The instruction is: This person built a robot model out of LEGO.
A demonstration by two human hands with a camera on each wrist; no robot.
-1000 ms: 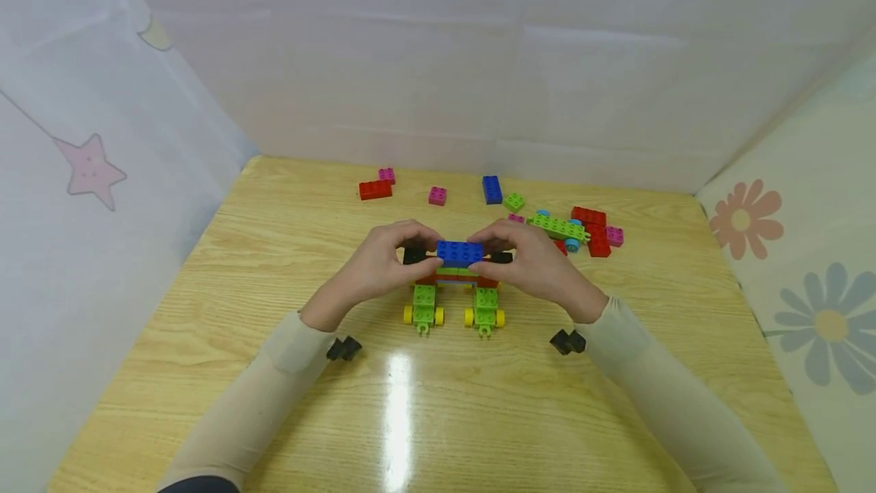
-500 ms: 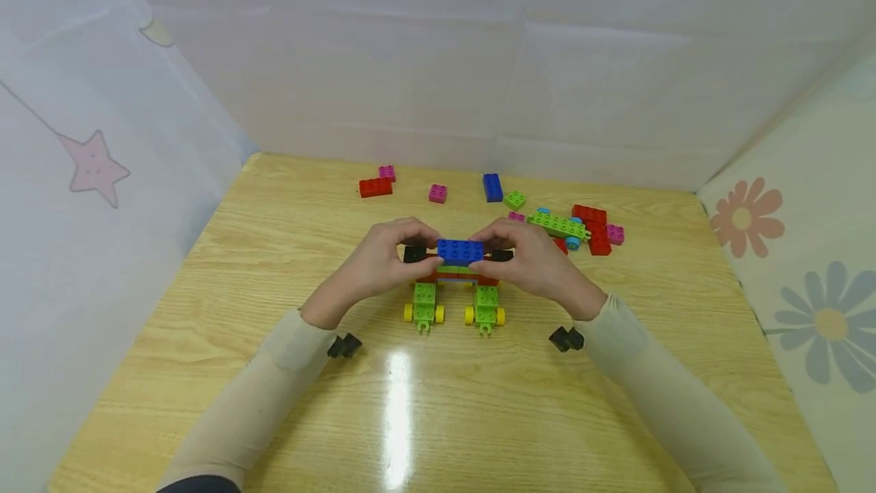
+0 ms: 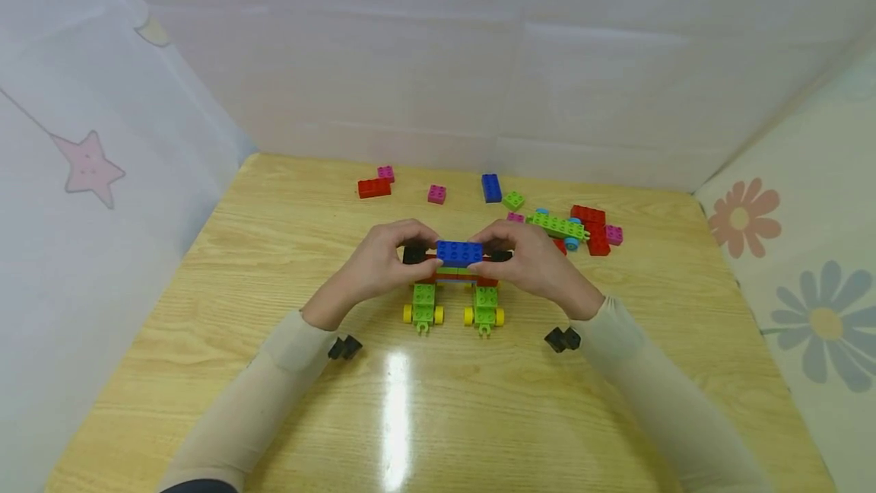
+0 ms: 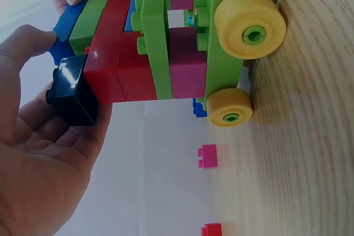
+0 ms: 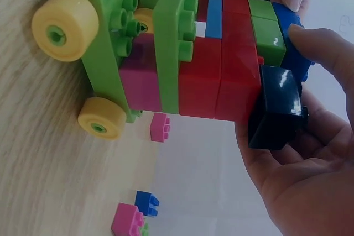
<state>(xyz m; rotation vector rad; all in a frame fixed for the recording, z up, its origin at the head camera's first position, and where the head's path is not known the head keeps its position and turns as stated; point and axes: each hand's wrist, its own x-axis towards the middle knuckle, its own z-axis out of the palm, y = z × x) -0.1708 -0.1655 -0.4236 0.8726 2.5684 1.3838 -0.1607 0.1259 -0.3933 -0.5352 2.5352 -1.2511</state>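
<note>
In the head view my left hand (image 3: 376, 261) and right hand (image 3: 541, 265) pinch opposite ends of a blue building brick (image 3: 459, 252), thumbs in front and fingers behind. The brick sits on top of a tall built model, over green bricks (image 4: 91, 17) and a layer of red bricks (image 5: 239, 53). A black brick (image 4: 73, 92) juts out on the left side, close to the left palm; another black brick (image 5: 276, 108) stands by the right fingers. Lower down come purple bricks (image 4: 187, 62) and two green wheeled bases (image 3: 424, 306) with yellow wheels (image 5: 65, 26) on the table.
Behind the model lie loose bricks: a red one (image 3: 374, 188), pink ones (image 3: 436, 194), a blue one (image 3: 491, 188) and a small green one (image 3: 513, 200). A green car base (image 3: 557, 227) with blue wheels and red bricks (image 3: 598, 240) are at right. Patterned cloth surrounds the wooden table (image 3: 274, 227).
</note>
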